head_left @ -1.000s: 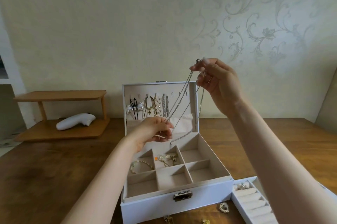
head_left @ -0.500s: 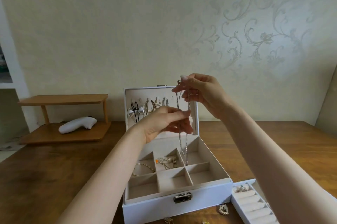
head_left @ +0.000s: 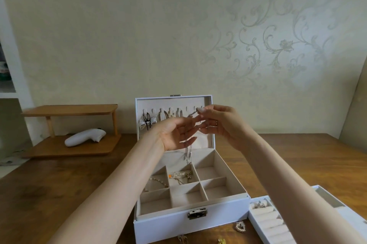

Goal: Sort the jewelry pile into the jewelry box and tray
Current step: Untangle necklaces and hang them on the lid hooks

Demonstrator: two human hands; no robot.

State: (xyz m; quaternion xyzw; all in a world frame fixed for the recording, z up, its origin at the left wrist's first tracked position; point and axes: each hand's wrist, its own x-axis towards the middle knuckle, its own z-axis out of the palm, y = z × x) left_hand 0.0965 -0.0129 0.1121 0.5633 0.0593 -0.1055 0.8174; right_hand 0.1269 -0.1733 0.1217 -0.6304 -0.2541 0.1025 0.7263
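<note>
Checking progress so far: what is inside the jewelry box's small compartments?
A beaded chain lies back-left, gold chains with an orange tag back-middle. The left forearm hides the left compartments' edge.

a brown wooden table runs wide across the scene, at far left on it a two-tier wooden shelf with a white handheld device lying on the lower board, and behind, a pale wall with a floral scroll pattern to the right.

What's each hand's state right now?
left hand: at the silver chain, grip cannot be told.
right hand: pinching the silver chain's top end.
</note>
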